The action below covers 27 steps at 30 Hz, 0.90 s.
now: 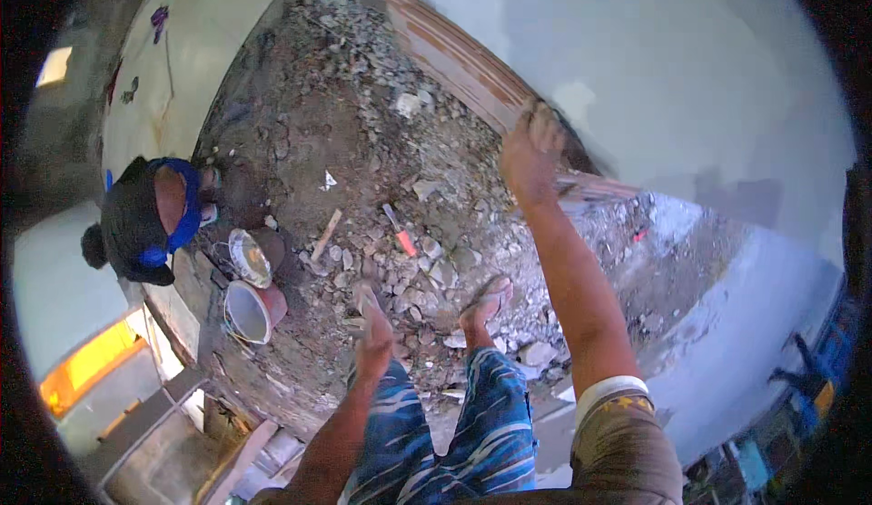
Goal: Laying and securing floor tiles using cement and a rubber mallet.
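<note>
My right hand [533,153] is raised against the lower part of the grey plastered wall [672,78]. Its fingers are curled around something at the plaster's lower edge, too blurred to name. Bare reddish-brown wall [454,60] shows below that edge. My left hand [371,341] hangs low in front of my left leg, above the rubble, and motion smears its fingers. On the ground between the hands lies a tool with a red handle [405,242] and a grey blade. A short wooden stick [325,235] lies to its left.
Broken stones and rubble [363,96] cover the ground around my sandalled feet [489,299]. Two buckets stand at the left, one holding pale material [249,258], the other reddish outside [271,303]. A person in dark and blue clothing [145,223] bends beside them. A pale wall [204,24] rises beyond.
</note>
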Available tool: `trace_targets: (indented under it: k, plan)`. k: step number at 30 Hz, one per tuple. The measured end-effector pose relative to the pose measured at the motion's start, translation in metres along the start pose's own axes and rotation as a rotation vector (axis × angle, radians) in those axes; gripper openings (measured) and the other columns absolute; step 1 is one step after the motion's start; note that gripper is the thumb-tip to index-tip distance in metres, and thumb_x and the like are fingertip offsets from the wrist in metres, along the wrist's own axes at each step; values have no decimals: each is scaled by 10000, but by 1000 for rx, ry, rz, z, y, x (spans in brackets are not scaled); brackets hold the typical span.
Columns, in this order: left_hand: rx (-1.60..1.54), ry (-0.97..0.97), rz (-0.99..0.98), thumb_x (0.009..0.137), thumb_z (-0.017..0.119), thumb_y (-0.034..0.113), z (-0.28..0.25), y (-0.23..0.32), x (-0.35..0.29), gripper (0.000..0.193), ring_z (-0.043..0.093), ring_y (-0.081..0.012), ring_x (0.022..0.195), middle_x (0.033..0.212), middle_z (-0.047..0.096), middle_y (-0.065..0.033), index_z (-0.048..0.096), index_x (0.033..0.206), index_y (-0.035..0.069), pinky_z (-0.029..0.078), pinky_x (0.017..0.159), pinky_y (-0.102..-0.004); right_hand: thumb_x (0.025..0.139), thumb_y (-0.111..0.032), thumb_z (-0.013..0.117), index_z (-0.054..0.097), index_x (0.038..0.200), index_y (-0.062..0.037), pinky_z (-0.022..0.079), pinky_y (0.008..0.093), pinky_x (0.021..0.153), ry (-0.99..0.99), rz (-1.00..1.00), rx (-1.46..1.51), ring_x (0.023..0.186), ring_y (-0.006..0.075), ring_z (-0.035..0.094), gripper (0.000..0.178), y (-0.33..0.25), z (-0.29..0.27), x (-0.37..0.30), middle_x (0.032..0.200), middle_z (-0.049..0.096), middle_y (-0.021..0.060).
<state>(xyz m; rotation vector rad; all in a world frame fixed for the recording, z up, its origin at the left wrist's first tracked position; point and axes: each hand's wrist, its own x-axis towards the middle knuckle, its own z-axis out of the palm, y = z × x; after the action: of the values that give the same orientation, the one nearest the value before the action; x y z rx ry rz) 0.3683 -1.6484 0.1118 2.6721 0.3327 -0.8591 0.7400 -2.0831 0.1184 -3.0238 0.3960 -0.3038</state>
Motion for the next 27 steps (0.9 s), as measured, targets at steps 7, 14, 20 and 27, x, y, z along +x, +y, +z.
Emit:
trace_targets:
  k: [7, 14, 20, 27]
  plan:
    - [-139, 107, -293, 821, 718, 372, -56, -109, -96, 601, 582, -367, 1116, 1205, 611, -200, 552, 1252, -13, 467, 940, -424, 867, -266, 625, 608, 1157, -26, 483, 512, 912, -353, -169, 126, 1059, 392, 612, 377, -45, 10, -3, 1178, 615, 226]
    - [-901, -64, -331, 829, 693, 445, 25, -46, -115, 495, 664, -204, 723, 874, 708, -93, 619, 1146, 72, 533, 660, -355, 850, -199, 597, 583, 1153, 2, 534, 520, 716, -430, -657, -38, 813, 404, 661, 363, -34, 69, -14, 889, 663, 220]
    - [-1086, -22, -89, 874, 624, 484, -2, -69, -161, 471, 662, -239, 714, 835, 691, -106, 629, 1084, 62, 509, 669, -399, 867, -228, 574, 637, 985, 38, 497, 527, 701, -625, -580, -210, 832, 451, 637, 297, -133, -58, -107, 825, 652, 256]
    - [-1481, 26, -199, 891, 603, 540, -97, -240, -177, 505, 629, -168, 875, 913, 669, -70, 633, 1080, 72, 496, 754, -341, 827, -206, 537, 650, 896, 9, 506, 509, 639, -611, -957, -444, 691, 411, 630, 252, -307, -221, -236, 758, 641, 232]
